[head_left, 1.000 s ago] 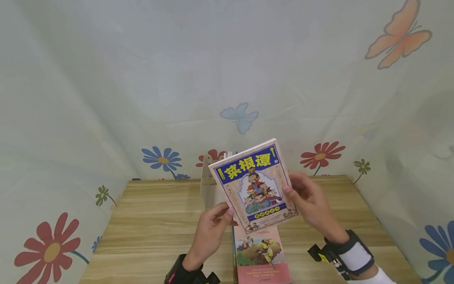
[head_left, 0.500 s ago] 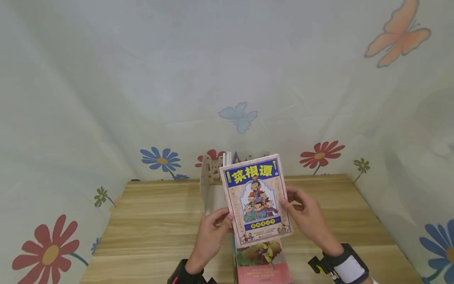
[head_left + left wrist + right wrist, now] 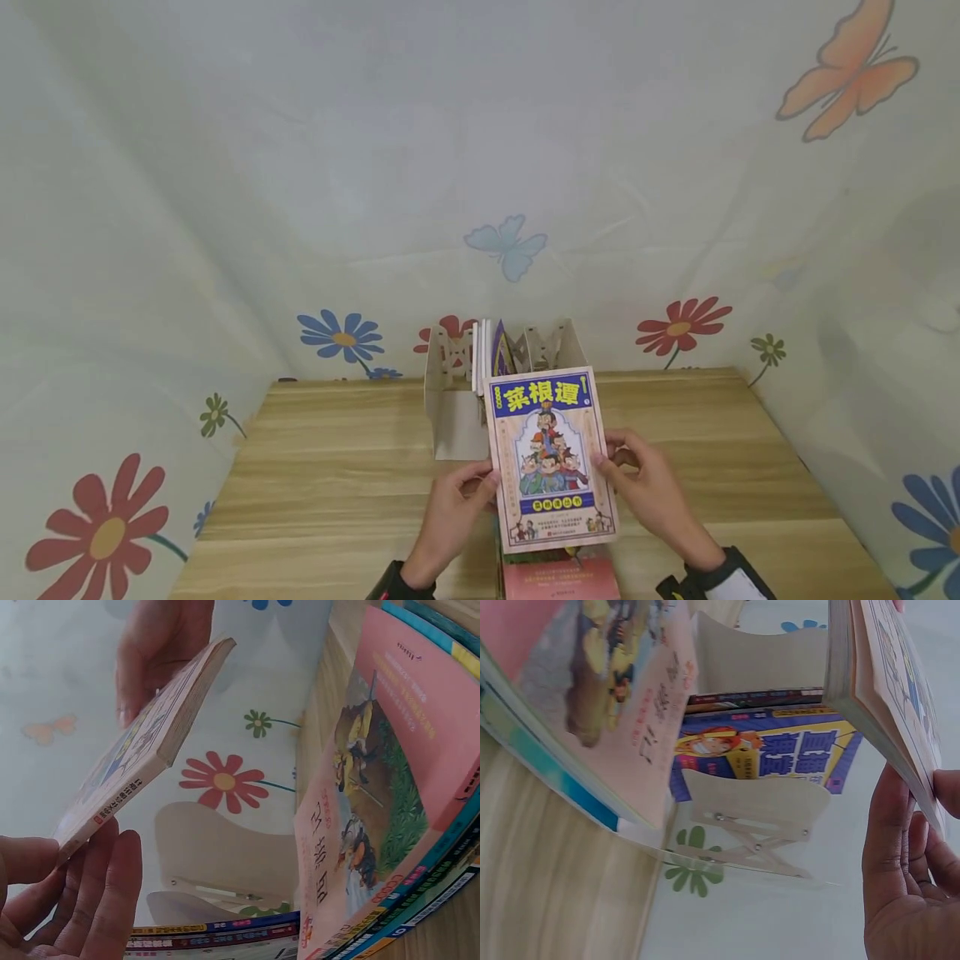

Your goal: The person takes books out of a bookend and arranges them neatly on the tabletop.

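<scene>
A book with a blue title band and cartoon figures on its cover is held up between both hands, cover toward the head camera. My left hand pinches its left edge, thumb on the front and fingers behind. At the opposite edge my right hand grips it the same way. In the left wrist view the book's spine shows. Below it lies a stack of books topped by a pink one, partly covered by the held book in the head view.
Behind the held book stands a white folding bookend rack. Several upright books stand in it, a purple one among them. The wooden table meets a flowered curtain at the back and sides.
Both hands have lowered the book toward the stack and turned it from tilted to nearly upright. More of the rack behind now shows.
</scene>
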`<state>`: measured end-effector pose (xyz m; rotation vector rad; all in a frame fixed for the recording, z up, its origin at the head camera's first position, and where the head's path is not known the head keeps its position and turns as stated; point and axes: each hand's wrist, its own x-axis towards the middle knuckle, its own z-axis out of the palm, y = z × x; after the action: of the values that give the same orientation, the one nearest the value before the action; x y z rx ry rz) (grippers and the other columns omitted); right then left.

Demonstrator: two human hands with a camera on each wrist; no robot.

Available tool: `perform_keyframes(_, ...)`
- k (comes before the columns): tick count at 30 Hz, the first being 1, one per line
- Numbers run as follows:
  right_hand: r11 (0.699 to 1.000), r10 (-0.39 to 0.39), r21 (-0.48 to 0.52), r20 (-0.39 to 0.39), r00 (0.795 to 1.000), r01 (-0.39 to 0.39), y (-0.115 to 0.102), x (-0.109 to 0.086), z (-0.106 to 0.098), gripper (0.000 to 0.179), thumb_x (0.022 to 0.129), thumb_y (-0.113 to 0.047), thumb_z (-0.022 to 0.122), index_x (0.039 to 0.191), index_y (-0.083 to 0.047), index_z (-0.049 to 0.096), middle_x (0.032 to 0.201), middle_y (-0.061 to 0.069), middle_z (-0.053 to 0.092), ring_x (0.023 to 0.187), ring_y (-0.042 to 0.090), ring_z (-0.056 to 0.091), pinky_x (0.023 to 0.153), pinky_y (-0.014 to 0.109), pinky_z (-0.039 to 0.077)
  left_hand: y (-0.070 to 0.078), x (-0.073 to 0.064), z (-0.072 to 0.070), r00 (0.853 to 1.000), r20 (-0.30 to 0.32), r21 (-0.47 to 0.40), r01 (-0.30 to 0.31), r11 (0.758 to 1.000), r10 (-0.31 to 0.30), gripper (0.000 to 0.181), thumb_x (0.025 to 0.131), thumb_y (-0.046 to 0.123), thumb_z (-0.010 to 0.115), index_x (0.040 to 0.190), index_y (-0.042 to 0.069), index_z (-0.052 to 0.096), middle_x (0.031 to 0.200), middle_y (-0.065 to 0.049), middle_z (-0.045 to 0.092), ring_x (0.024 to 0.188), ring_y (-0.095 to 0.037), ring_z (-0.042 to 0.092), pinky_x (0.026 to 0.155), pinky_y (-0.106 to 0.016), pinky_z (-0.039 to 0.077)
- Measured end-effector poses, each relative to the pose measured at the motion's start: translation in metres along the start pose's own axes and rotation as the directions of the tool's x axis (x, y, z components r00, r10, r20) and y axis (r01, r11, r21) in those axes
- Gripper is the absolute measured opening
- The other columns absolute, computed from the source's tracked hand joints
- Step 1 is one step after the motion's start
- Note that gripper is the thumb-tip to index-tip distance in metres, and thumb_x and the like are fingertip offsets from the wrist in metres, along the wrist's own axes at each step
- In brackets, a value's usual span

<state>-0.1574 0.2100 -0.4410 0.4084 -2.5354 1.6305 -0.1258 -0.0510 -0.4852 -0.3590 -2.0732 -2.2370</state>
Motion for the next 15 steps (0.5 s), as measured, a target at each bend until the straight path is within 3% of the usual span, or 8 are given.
perform_keyframes(8, 0.998, 0.065, 0.011, 0.009, 0.998, -0.065, 0.019, -0.015, 0.007, 0.03, 0.086, -0.017, 0.066, 0.112, -0.006, 0.056, 0.087, 0.012, 0.055, 0.076, 0.017, 0.062, 0.054, 0.032, 0.055, -0.018, -0.009, 0.004, 0.998, -0.01, 0.044, 0.07, 0.997, -0.07, 0.02, 0.09, 0.012, 0.059, 0.105, -0.001, 0.062, 0.088, -0.01, 0.066, 0.074, -0.021, 0.064, 0.062, -0.041, 0.056)
perform_keyframes(15, 0.984, 0.175, -0.043, 0.006, 0.985, -0.174, 0.028, -0.022, 0.011, 0.037, 0.086, -0.021, 0.065, 0.119, -0.009, 0.054, 0.09, 0.009, 0.056, 0.08, 0.016, 0.06, 0.055, 0.031, 0.054, -0.017, -0.014, 0.007, 0.99, -0.019, 0.059, 0.14, 0.988, -0.139, 0.02, 0.089, 0.007, 0.059, 0.106, -0.004, 0.061, 0.088, -0.01, 0.064, 0.075, -0.019, 0.063, 0.063, -0.035, 0.056)
